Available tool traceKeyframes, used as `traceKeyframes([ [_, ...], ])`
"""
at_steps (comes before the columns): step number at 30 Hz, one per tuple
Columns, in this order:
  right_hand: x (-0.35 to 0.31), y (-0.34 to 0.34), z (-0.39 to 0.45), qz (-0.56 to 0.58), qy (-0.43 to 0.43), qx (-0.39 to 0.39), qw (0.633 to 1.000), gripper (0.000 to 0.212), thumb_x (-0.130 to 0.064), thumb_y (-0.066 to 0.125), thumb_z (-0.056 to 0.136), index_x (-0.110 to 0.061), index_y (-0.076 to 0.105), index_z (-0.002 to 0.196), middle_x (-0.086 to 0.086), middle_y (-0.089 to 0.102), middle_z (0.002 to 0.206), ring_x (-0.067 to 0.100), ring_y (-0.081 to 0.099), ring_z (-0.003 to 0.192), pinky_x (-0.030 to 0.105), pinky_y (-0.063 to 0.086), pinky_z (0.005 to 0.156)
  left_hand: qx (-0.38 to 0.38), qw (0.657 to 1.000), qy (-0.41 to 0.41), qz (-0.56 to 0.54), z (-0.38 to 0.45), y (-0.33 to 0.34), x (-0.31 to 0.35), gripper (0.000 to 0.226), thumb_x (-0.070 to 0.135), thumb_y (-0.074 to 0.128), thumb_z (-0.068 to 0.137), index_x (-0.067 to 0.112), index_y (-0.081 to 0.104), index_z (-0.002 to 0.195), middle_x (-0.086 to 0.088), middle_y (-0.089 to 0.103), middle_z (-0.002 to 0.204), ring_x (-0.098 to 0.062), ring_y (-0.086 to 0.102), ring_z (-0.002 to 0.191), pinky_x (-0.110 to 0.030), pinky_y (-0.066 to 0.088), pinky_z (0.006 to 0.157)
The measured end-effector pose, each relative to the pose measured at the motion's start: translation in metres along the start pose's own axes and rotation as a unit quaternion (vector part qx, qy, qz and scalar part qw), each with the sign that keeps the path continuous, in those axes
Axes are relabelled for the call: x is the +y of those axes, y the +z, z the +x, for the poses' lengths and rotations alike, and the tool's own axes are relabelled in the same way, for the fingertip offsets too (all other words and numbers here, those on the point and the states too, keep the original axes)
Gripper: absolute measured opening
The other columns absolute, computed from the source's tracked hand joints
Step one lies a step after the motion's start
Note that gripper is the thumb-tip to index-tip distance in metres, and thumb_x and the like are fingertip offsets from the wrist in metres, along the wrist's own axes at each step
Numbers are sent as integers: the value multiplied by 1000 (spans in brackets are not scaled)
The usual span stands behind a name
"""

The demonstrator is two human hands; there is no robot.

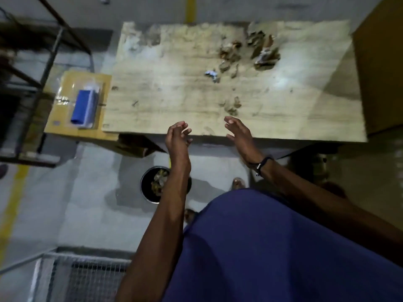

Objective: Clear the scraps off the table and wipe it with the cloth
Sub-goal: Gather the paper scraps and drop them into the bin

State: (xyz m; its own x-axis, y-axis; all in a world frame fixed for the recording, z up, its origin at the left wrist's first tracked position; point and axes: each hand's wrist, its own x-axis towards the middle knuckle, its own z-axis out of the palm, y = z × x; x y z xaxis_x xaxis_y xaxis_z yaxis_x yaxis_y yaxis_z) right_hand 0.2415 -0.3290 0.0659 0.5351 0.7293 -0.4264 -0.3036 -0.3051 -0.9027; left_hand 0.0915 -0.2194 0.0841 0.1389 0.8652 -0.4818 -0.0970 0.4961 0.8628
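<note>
Head view: nearest, a black bin on the floor holds scraps. Above it both hands — left hand and right hand — hover empty over the bench near edge, fingers loosely curled. Farther off, brown scraps litter the bench; a blue cloth lies on a cardboard box just left.
</note>
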Motion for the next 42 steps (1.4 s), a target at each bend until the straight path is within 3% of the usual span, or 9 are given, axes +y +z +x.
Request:
traceKeyframes([
  [6,-13,-89,29,-19,-21,89,996,50,-45,52,106,-19,53,149,-3,54,151,13,51,138,36,42,115,-41,991,60,109,17,96,-21,12,13,57,104,20,66,104,4,69,106,-15,68,103,-32,52,74],
  [9,-15,-115,42,-48,-37,127,990,43,-38,54,108,-22,53,148,-9,55,146,10,52,135,21,43,105,-49,971,116,203,30,124,-33,12,21,65,102,19,64,114,0,68,117,-14,65,108,-44,55,93],
  [11,-15,-127,55,-66,-36,141,987,44,-32,56,108,-22,50,150,-6,52,150,12,48,140,11,40,97,-76,938,172,290,39,136,-40,28,27,70,101,14,59,124,-3,61,127,-17,59,116,-39,50,98],
  [15,-4,-136,85,-148,-52,117,981,63,-28,63,105,-21,34,160,-3,31,169,15,30,154,31,33,121,-121,854,246,443,71,144,-54,58,38,80,92,16,49,135,-6,46,141,-28,49,132,-46,44,101],
  [18,8,-132,113,-198,-57,110,972,79,-31,69,101,-21,23,164,-6,19,172,5,20,154,16,29,119,-127,809,258,513,104,149,-69,85,54,86,80,17,45,145,-4,34,160,-27,38,146,-53,37,112],
  [24,48,-122,163,-327,-109,105,933,104,-53,73,92,-14,12,167,3,7,175,21,8,162,37,17,129,-194,729,308,580,169,155,-90,132,88,77,61,20,26,162,-6,6,175,-28,12,161,-62,17,123],
  [29,73,-120,198,-440,-127,113,881,117,-78,62,86,-16,6,167,0,3,176,19,-1,162,44,9,131,-216,711,332,582,214,164,-95,145,86,83,53,20,20,166,-12,1,175,-30,4,163,-60,11,124],
  [36,54,-144,266,-452,-154,131,869,113,-75,61,88,-13,9,167,5,6,176,23,5,162,49,17,129,-225,715,356,558,270,212,-88,143,88,80,55,19,21,166,-15,3,175,-33,5,163,-64,14,124],
  [42,24,-161,307,-431,-192,159,867,100,-54,73,90,-13,22,165,5,19,173,24,18,160,43,27,127,-245,712,355,555,302,253,-81,144,88,80,56,19,18,167,-14,0,175,-33,1,163,-67,11,124],
])
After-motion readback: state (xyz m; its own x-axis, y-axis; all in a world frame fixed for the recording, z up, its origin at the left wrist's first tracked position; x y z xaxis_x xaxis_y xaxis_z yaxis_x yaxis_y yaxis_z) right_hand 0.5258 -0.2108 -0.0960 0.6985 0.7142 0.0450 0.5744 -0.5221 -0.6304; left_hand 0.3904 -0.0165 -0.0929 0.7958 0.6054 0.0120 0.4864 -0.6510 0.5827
